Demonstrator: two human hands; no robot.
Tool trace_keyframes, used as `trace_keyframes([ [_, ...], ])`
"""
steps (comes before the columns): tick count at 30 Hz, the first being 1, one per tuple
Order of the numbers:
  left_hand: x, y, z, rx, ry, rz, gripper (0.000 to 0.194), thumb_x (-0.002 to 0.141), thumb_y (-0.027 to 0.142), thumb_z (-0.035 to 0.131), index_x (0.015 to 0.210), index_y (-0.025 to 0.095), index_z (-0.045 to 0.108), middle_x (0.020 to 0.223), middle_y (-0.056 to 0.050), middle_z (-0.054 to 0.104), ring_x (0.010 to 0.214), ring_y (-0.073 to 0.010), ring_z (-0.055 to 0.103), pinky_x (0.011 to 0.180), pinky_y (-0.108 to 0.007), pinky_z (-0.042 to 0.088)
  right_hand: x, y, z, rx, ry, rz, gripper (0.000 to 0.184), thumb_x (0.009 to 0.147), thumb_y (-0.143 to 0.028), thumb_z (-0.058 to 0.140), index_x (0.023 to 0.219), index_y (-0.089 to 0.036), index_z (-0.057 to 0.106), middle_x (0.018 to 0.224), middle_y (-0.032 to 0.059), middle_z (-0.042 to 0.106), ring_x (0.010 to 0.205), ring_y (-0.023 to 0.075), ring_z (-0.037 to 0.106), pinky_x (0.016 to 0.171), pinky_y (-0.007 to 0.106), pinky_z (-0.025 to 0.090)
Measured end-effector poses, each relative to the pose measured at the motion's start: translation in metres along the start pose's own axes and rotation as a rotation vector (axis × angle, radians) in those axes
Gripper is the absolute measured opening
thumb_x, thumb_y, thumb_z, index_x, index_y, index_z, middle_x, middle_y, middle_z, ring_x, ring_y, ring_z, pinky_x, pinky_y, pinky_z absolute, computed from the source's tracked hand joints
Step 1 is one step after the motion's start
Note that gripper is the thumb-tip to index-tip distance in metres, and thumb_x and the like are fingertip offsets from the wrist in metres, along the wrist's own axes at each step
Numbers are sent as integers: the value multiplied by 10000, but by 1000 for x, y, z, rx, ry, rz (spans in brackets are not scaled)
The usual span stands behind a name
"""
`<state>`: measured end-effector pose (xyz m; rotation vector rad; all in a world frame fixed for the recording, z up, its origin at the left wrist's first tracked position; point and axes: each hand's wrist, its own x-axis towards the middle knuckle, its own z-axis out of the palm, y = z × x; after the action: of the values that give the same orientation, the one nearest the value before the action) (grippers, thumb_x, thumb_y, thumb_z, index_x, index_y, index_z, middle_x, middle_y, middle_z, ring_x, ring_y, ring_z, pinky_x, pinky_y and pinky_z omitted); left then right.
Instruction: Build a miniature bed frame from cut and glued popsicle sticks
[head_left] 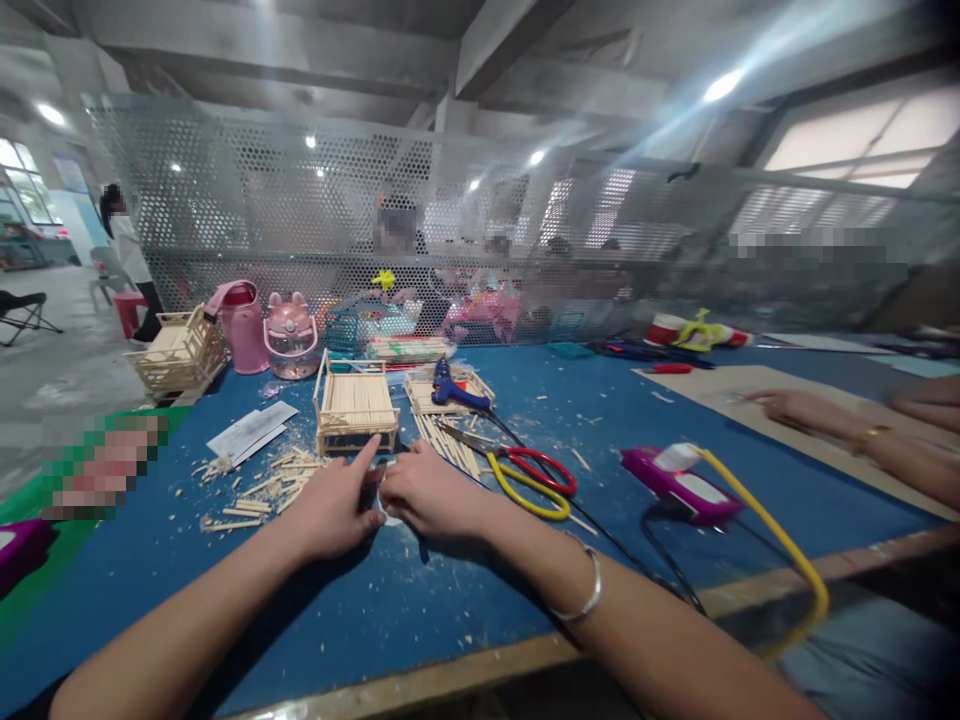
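Left hand (336, 503): index extended toward stick model (356, 400), thumb apart. Right hand (426, 490): fingers curled. Contents of either grip: not visible. Model stands toward far edge of desk (337, 620). Light fingertip pressure should suit its slender build.

Tabletop (517, 600): blue, flecked with pale specks. Stick bed (355, 400): pale straw-tan, striped lengthwise by its slats. Loose sticks (247, 508): similar tan. Scissors (495, 461): one handle loop red, the other yellow; blades grey. Glue gun (459, 393): dark blue. Device at right (681, 487): purple with white panel. Cord (766, 523): yellow. Flask (244, 335): pink. Eared jug (289, 322): pink above, clear below. Paper slips (251, 432): white. Bracelet (597, 585): silver. Large sheet (720, 390): brown-tan, plain. Screen (285, 180): grey, patterned with rows of small round holes. Mat, far left (30, 610): green.
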<state>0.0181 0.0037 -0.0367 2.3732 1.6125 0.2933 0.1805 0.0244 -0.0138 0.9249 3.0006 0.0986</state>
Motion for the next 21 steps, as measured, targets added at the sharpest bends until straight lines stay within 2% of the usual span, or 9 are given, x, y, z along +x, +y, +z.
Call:
trace_keyframes([
  [4,0,0,0,-13,6,11,846,749,341,542,1441,124,106,1184,-186,570,1095,-304,529,856,-355,403,0,2,1,-17,33,3,191,835,-193,460,785,-164,642,841,73,670,810,183,535,681,325,210],
  [8,0,0,0,-16,7,7,850,749,338,540,1441,117,99,1142,-195,584,1063,-307,550,839,-357,408,-1,5,1,42,-6,-31,164,824,-201,492,765,-178,643,790,41,667,793,172,540,671,316,207],
  [12,0,0,-1,-17,-3,1,859,747,345,550,1442,132,92,1178,-176,575,1100,-299,528,859,-354,398,-2,6,1,79,24,-26,177,838,-192,475,802,-169,647,847,53,668,829,173,541,681,309,213],
  [17,-1,1,-2,-2,-9,7,859,754,360,544,1442,126,87,1185,-189,574,1112,-304,520,859,-357,402,-4,9,-1,115,-21,-50,166,818,-172,496,765,-184,653,798,33,673,816,165,539,719,313,216],
  [21,-1,1,-2,20,-8,9,852,755,375,539,1440,124,100,1148,-197,584,1078,-307,541,835,-353,413,-4,12,-2,117,-20,-59,161,828,-184,495,785,-173,650,842,46,672,839,166,541,703,312,211],
])
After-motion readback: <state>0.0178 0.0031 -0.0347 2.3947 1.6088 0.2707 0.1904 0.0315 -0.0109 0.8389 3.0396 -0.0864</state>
